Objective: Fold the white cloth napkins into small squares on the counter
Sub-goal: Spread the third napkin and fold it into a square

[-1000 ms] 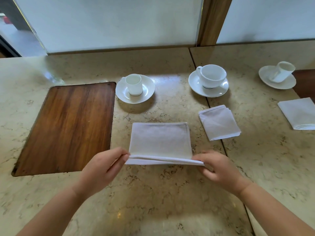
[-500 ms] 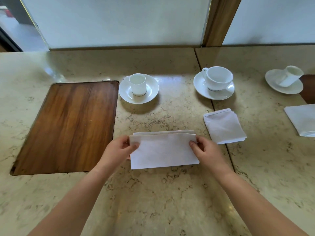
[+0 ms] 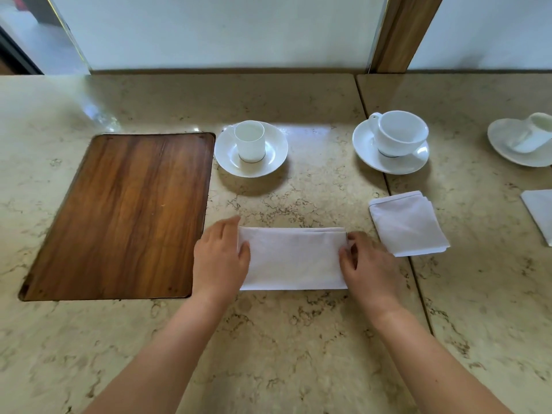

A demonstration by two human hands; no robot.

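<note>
Two bare forearms reached up from the bottom of the frame across the speckled beige stone counter (image 3: 268, 339). At lower center lay the white cloth napkin (image 3: 294, 259), a soft, matte oblong folded into a wide band, its layered edges showing along the far side. The left hand (image 3: 219, 259) gripped its left end, thumb lying on top of the cloth and fingers held together beyond the edge. The right hand (image 3: 369, 265) held the right end, fingers curled and pinching the stacked layers at the far corner. Just right of it lay a folded napkin (image 3: 409, 224), a small, slightly skewed square. Left of center sat a smooth, dark wooden board (image 3: 125, 213) with rounded corners. Farther up stood a narrow white cup on a saucer (image 3: 251, 147) and a wider glossy teacup (image 3: 398, 135).

Half a second before, both hands had held the band's upper corners; a second before, the napkin had been a taller rectangle, its near edge lifted.
</note>
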